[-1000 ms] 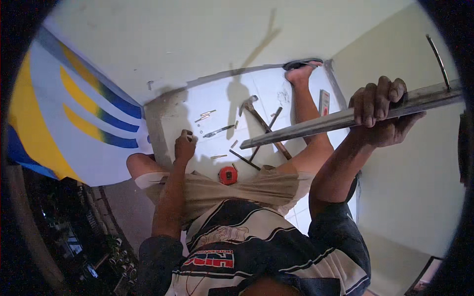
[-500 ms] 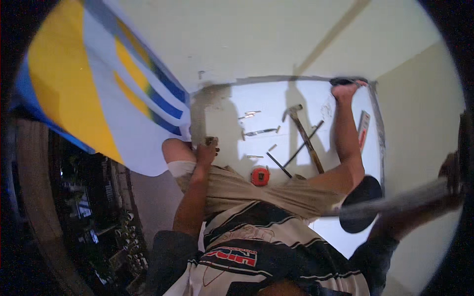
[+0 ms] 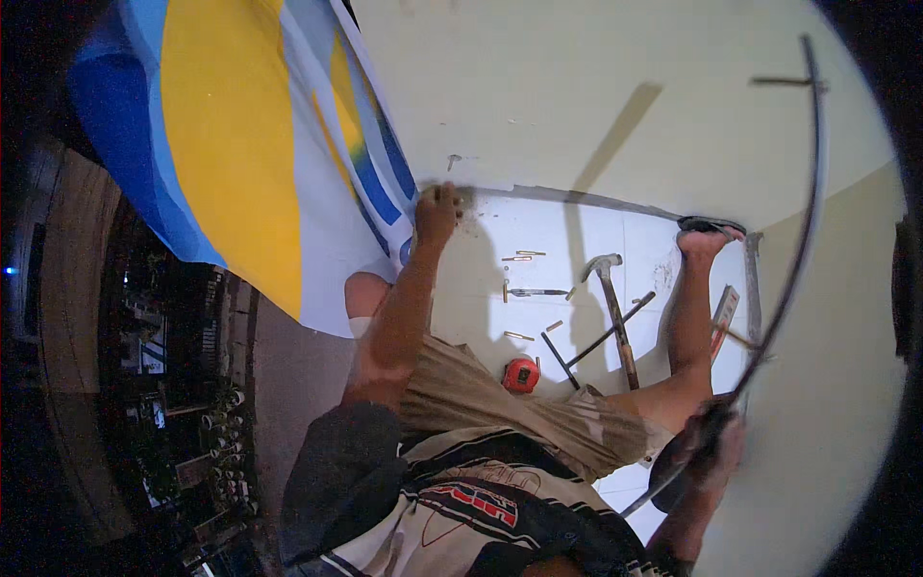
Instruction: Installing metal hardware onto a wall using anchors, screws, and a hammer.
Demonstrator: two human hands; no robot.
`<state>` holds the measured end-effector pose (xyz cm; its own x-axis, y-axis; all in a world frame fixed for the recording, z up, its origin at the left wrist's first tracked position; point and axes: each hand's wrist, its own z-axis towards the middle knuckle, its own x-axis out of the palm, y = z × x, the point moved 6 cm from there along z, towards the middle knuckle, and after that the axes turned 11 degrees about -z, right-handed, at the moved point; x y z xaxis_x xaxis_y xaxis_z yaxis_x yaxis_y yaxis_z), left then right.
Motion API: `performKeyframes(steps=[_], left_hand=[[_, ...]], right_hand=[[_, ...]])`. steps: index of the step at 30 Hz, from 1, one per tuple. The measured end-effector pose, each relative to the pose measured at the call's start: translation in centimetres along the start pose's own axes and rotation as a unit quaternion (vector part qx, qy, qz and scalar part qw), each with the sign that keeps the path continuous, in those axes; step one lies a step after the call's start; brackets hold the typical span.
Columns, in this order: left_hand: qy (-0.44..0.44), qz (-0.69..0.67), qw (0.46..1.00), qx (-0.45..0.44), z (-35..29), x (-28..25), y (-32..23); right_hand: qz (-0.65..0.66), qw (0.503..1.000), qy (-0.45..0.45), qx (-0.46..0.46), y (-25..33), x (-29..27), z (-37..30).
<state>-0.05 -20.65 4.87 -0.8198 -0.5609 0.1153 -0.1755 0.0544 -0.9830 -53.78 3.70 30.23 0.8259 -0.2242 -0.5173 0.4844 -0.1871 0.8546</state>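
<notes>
Clamping around the long bar (image 3: 814, 183) toward its lower end, the right hand (image 3: 716, 444) holds it raised at the right side—probably stiff, likely top-heavy there, better balanced nearer mid-length—while the left hand (image 3: 439, 216), finger closure indeterminable, is by the banner (image 3: 226, 144).

Long dark bar (image 3: 786, 296), pegs (image 3: 738, 337) jutting out, slanted, in right hand (image 3: 716, 444)

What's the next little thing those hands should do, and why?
Maybe bring the left hand over to help steady the long bar. Only the right hand grips it, and the bar reaches well past that hand, so it might swing. The left hand is away from it, near the colourful banner.
</notes>
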Motion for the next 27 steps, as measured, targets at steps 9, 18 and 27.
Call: performKeyframes(steps=[9,18,27], left_hand=[[-0.017,0.353,0.909,0.221,6.1,0.0,-2.3],[-0.023,0.363,0.919,0.154,4.1,1.0,-3.9],[0.026,0.324,0.906,0.27,6.4,-0.3,-2.5]], right_hand=[[0.053,0.991,0.117,0.025,-5.8,9.0,-6.1],[-0.034,0.986,0.146,0.069,-5.9,10.3,-6.1],[-0.093,0.976,0.195,0.0,-3.9,11.6,-3.3]])
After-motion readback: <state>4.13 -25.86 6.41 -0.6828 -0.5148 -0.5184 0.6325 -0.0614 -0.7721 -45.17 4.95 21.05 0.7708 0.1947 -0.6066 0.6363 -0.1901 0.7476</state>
